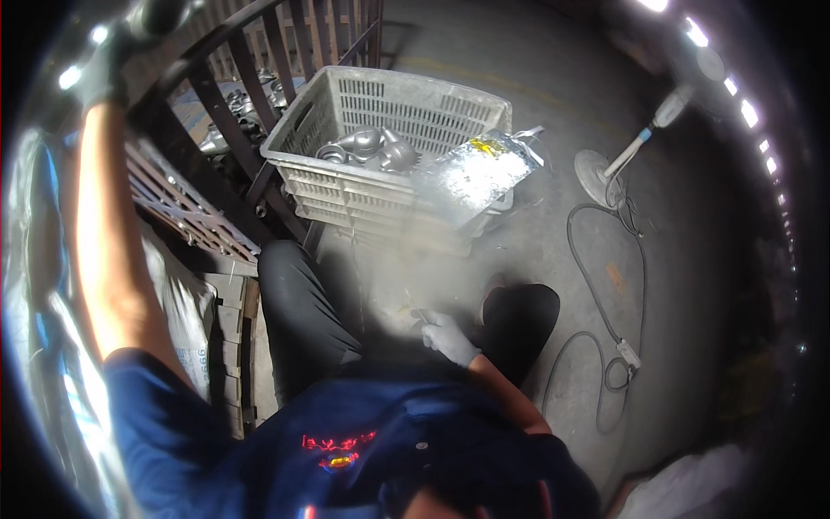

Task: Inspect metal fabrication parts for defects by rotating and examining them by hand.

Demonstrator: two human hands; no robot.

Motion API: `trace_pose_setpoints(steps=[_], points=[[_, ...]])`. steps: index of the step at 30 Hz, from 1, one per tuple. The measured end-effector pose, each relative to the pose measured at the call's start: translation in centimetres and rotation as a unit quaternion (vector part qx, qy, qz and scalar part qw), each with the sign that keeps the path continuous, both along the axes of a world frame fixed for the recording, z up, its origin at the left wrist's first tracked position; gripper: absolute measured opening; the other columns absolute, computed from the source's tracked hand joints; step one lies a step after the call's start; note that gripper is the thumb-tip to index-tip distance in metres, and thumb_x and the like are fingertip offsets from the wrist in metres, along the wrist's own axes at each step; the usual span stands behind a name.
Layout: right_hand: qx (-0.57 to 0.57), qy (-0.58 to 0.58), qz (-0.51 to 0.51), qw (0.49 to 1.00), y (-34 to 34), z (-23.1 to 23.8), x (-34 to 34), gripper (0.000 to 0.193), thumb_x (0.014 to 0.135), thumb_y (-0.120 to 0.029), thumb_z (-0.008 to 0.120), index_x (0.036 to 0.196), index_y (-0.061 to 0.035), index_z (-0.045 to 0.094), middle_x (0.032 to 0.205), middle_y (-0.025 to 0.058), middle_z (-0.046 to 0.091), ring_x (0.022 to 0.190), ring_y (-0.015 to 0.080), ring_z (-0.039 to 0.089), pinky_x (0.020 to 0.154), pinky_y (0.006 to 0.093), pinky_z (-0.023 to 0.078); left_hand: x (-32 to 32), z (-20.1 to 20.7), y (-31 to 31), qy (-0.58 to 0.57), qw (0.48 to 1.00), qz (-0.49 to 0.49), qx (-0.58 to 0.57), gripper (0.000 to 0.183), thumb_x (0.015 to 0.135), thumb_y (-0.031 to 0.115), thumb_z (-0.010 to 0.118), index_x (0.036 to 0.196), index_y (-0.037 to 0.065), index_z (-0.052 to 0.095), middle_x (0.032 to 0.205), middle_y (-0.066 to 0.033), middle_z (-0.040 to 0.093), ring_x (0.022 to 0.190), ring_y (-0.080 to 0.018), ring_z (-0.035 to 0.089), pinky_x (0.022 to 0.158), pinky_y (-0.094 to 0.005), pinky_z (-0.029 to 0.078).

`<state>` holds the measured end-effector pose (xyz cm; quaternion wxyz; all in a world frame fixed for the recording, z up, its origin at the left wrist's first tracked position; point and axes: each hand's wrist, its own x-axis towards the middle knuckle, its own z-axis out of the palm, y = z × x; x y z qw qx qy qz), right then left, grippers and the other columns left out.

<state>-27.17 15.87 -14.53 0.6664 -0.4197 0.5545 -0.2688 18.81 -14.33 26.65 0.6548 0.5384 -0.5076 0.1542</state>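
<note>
My left arm stretches out to the far left. My left hand (102, 80), in a grey glove, lies in the dim edge of the view beside a dark, shiny, rounded metal piece (160, 16); whether its fingers grip that piece is too unclear to tell. Between my knees, my right hand (448, 339), gloved in pale grey, is closed around a thin stick-like tool (415, 304) that points up and away. Ahead stands a grey slatted plastic crate (346, 186) with several silver metal pipe fittings (367, 147) inside.
A shiny silver bag (484, 177) hangs over the crate's right corner. Behind the crate's left side, a brown barred metal bin (233, 86) holds more fittings. To the right, a round-based stand (595, 180) trails a cable (572, 251) across the floor. Wooden slats (229, 346) lie at left.
</note>
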Motion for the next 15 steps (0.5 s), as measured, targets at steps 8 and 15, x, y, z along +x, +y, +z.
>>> trace_pose_setpoints(steps=[8,15], points=[[-0.015,-0.016,-0.002,1.000,0.0,-1.2,-0.3,0.049,0.092,-0.008,0.045,0.141,-0.0066,0.048,0.097,0.0046,0.068,0.066,0.0087,0.053,0.061,0.0233,0.046,-3.2,-0.1,-1.7,0.087,0.945,-0.296,0.107,0.033,0.094,0.027,0.058,0.120,0.008,0.066,0.119,-0.0027,0.065,0.107,-0.0132,0.061,0.090,-0.0289,0.050],[-0.043,0.004,0.003,0.999,-0.9,-2.3,0.7,0.041,0.094,-0.005,0.048,0.135,-0.0036,0.053,0.090,0.0046,0.066,0.064,0.0062,0.052,0.060,0.0236,0.046,-20.0,-11.3,0.1,-0.196,0.775,-0.515,0.308,0.033,0.088,0.015,0.061,0.119,0.005,0.065,0.114,-0.0074,0.067,0.101,-0.0149,0.062,0.091,-0.0296,0.047]])
